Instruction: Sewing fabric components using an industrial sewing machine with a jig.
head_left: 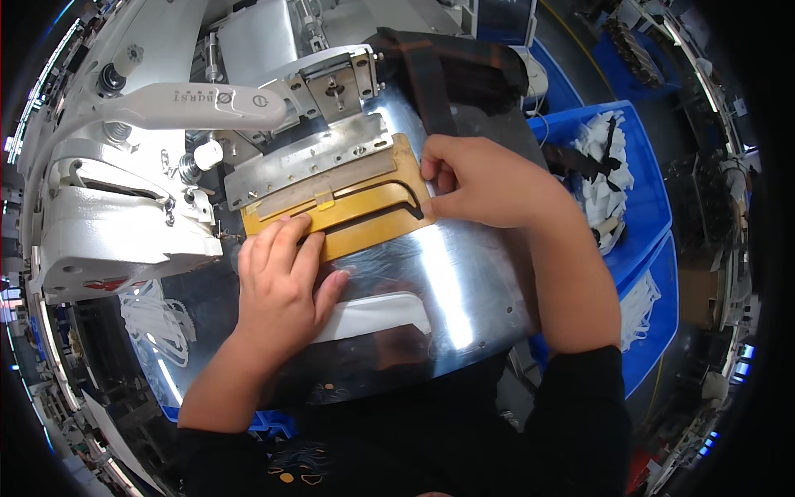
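A flat yellow template [364, 234] with a long dark curved slot lies on the shiny metal sewing table [489, 290], its upper side against a metal clamp bar [310, 166]. My left hand [286, 277] rests on the template's near left part, fingers stretched over it and thumb apart. At the template's right end my right hand [476, 182] is closed in a pinch at the edge, index finger curled and thumb below. Whatever lies under the template is hidden. A white fabric piece [381, 315] with a rounded end lies just nearer to me, right of my left wrist.
The white sewing machine head [132, 228] stands close on the left, a white lamp arm [195, 106] above it. White strips [157, 323] lie at the table's left. Blue bins [650, 190] holding white pieces stand right. Dark material [447, 74] covers the table's far right.
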### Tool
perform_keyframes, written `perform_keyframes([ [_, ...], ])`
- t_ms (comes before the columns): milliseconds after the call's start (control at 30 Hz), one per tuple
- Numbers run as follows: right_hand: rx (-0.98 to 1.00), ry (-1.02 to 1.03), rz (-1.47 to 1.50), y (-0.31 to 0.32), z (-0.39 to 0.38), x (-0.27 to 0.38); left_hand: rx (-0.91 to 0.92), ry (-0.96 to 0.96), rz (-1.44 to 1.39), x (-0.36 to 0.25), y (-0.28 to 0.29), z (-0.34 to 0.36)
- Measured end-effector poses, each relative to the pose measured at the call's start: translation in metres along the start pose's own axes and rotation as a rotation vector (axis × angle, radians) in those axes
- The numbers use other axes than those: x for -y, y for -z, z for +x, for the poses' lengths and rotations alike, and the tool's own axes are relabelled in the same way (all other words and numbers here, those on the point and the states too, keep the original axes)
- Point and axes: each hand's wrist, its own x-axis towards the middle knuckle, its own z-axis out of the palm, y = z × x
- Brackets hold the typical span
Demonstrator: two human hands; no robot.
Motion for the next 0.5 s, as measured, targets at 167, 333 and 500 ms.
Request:
perform_keyframes([
  [167, -0.078, 0.376, -0.264, 0.001, -0.023, 0.011, 0.009, 0.000, -0.003, 0.003, 0.000, -0.002],
  [333, -0.057, 0.293, -0.485, -0.010, -0.044, 0.025, 0.019, -0.021, 0.018, 0.002, 0.000, -0.003],
  [500, 0.019, 0.232, -0.551, -0.013, -0.043, 0.029, 0.014, -0.027, 0.009, 0.001, 0.000, -0.001],
])
